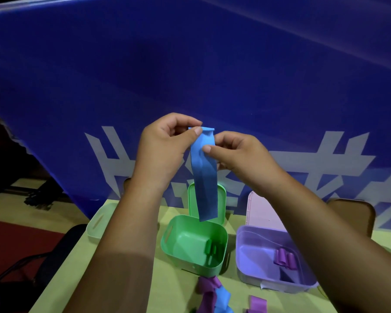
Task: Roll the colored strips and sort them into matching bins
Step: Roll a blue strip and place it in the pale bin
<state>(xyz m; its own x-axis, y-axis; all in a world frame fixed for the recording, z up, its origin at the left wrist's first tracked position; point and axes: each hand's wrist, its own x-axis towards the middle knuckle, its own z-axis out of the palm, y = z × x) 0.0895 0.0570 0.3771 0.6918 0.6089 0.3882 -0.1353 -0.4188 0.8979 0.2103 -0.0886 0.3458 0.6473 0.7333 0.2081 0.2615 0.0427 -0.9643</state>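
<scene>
A blue strip [204, 177] hangs straight down in the air above the bins. My left hand [163, 150] pinches its top left corner. My right hand [237, 154] pinches its upper right edge a little lower. The green bin [174, 231] stands under the strip with a few rolled green strips [210, 247] inside. The purple bin [246, 245] to the right holds rolled purple strips [283, 258]. A pale bin [97, 224] at the left is mostly hidden by my left forearm. Loose purple and blue strips [215, 294] lie in a heap at the table's near edge.
The green lid [221, 199] stands upright behind the green bin, and a pink lid [260, 211] leans behind the purple bin. A blue banner [190, 75] rises as a wall right behind the yellow-green table [158, 272]. A dark chair [61, 249] sits left of the table.
</scene>
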